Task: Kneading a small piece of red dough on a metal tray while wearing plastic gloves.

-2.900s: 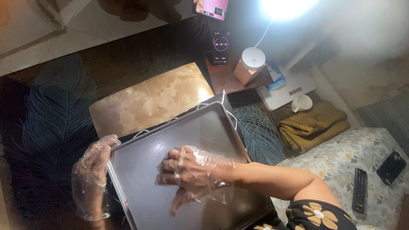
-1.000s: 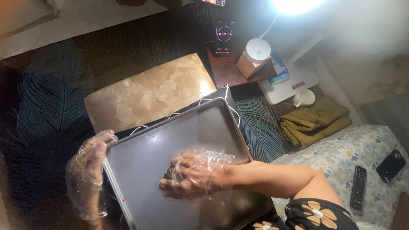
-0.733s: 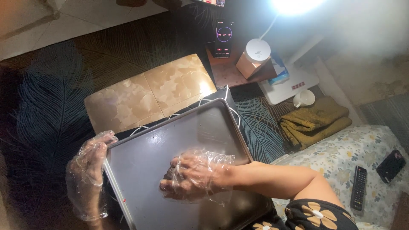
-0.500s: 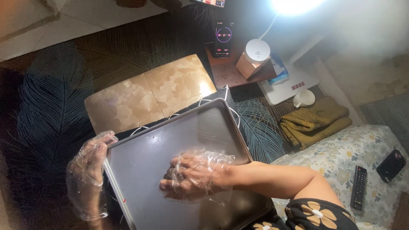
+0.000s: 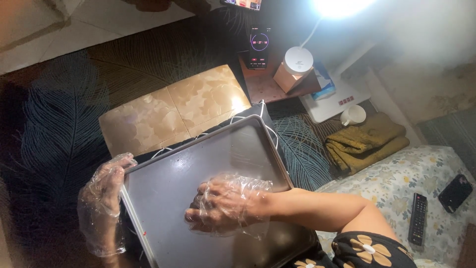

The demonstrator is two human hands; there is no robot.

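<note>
Head view, looking down from above: a person wearing loose clear plastic gloves works over a dark metal baking tray point(image 5: 163, 188) that sits in front of them on a dark patterned rug point(image 5: 54, 134). The left hand point(image 5: 101, 198) curls around the tray's left rim near its far corner, fingers closed on the edge and holding it steady. The right hand point(image 5: 225, 206) lies palm down on the tray's flat bottom, near the middle, fingers loosely bent and pressed to the metal; whether anything is held beneath it cannot be told. The tray looks bare apart from a faint sheen. Judging by the flat palm and the gloves, the step in hand appears to be rubbing or coating the tray's surface. The next move would likely call for sweeping the right hand toward the uncovered corners while the left keeps the tray from sliding. Beyond the tray lies a tan marbled cushion point(image 5: 173, 109), touching or just behind its far edge. Farther back stand a digital clock point(image 5: 259, 47) and a small white lamp base point(image 5: 297, 62) under a bright light. To the right are a white cup point(image 5: 353, 115), a folded mustard towel point(image 5: 367, 144), and, on a floral bedspread point(image 5: 396, 183), a remote point(image 5: 417, 218) and a phone point(image 5: 455, 192).
</note>
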